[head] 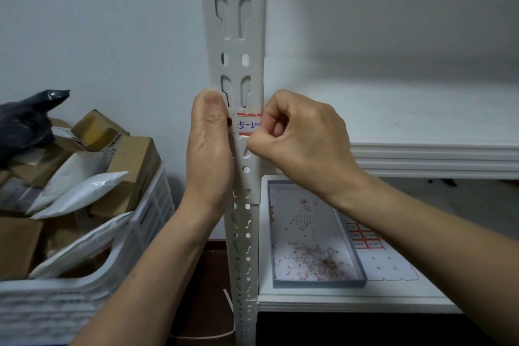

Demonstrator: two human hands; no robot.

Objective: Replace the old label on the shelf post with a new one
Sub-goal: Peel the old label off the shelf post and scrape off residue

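Observation:
A white perforated shelf post (238,36) runs up the middle of the view. A small white label (248,124) with red borders and blue handwriting is stuck on it at hand height. My left hand (209,149) wraps the post's left edge, thumb pointing up beside the label. My right hand (303,140) is curled, its fingertips pressed against the label's right and lower edge, covering part of it. A sheet of red-bordered labels (365,236) lies on the lower shelf.
A grey-rimmed tray (362,275) strewn with red and white paper scraps sits on the lower shelf board (337,302). A white plastic crate (134,247) full of cardboard boxes and mailer bags stands at the left. An upper shelf board (435,149) extends right.

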